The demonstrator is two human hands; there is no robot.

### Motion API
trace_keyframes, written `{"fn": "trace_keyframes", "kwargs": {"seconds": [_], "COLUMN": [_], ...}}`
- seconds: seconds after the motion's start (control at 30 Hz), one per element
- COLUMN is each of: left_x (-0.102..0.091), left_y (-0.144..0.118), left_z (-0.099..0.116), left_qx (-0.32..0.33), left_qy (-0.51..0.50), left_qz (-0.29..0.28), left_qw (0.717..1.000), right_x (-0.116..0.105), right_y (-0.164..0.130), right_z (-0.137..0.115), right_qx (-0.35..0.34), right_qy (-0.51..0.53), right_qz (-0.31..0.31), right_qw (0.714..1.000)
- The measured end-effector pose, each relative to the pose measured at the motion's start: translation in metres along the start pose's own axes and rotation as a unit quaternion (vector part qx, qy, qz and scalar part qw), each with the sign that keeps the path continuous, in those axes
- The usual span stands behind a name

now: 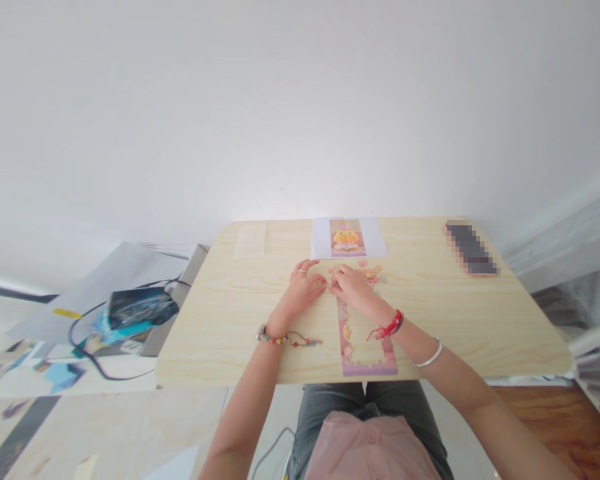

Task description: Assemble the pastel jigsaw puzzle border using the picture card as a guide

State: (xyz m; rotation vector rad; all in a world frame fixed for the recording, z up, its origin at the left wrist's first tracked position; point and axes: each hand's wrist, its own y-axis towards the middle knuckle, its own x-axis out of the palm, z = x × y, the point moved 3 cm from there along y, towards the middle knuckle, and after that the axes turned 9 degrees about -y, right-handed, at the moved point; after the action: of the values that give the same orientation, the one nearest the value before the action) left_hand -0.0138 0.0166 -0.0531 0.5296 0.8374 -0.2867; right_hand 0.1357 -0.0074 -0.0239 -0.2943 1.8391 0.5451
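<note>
Both hands meet over the middle of the table. My left hand has its thumb and index finger curled together in a pinch; whatever is between them is too small to name. Close by on its right, my right hand is closed with bent fingertips, and what they hold is hidden. Beneath the right hand and wrist lies a pink-purple jigsaw puzzle frame, its border pieces joined around a bare wood-coloured middle. A heap of loose puzzle pieces sits just beyond the right hand, partly covered by it.
A printed picture sheet with a yellow figure lies at the table's back edge. Left of it rests a pale translucent sheet. A phone lies at back right. Cables and a blue package are beyond the left edge.
</note>
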Motion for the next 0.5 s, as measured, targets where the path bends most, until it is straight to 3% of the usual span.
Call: {"fn": "trace_keyframes", "kwargs": {"seconds": [0.13,0.27,0.4,0.5], "left_x": [-0.002,-0.009,-0.007,-0.006], "left_y": [0.001,0.003,0.006,0.007], "left_z": [-0.001,0.004,0.022,0.037], "left_qx": [-0.016,-0.100,-0.177,-0.205], "left_qy": [-0.022,-0.111,-0.243,-0.288], "left_qz": [0.047,0.122,0.088,0.083], "left_qw": [0.999,0.981,0.950,0.932], "right_x": [0.001,-0.009,-0.025,-0.033], "right_y": [0.003,0.003,-0.005,-0.013], "right_z": [0.002,0.005,0.005,0.001], "right_qx": [0.006,0.025,0.046,0.046], "right_qy": [-0.017,-0.043,-0.109,-0.140], "right_qz": [0.007,0.019,0.060,0.093], "right_qw": [1.000,0.999,0.991,0.985]}}
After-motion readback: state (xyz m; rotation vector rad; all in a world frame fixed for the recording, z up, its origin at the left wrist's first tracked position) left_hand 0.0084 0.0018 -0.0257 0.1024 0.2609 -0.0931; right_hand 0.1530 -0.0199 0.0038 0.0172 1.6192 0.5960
